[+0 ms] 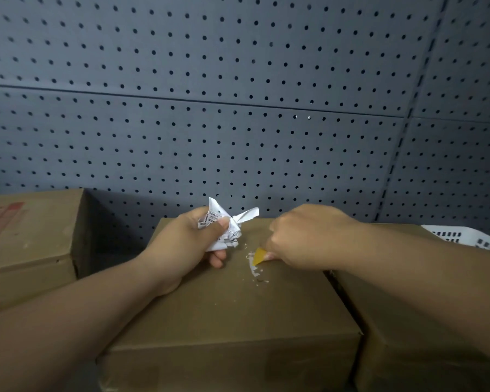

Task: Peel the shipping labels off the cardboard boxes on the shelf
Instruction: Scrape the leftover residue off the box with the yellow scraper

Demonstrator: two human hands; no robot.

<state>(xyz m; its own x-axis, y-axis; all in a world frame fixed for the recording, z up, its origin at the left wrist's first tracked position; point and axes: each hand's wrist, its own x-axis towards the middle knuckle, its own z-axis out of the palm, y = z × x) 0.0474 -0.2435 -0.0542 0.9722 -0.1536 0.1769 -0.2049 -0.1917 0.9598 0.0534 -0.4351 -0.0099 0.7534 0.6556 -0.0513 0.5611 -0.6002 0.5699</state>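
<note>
- My left hand [178, 244] is gripping a crumpled shipping label [229, 222], fingers curled around it, over the middle cardboard box [224, 312].
- My right hand [309, 236] is pinching a yellow scraper [259, 256], pressing it against white label scraps [253, 268] on the box top.

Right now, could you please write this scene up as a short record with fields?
left hand: grips a crumpled shipping label
right hand: holds a yellow scraper against the middle cardboard box
label residue: white scraps on the box top beside the scraper
neighbours: red-printed box at left, plain box at right, white basket behind it
backdrop: grey pegboard
</note>
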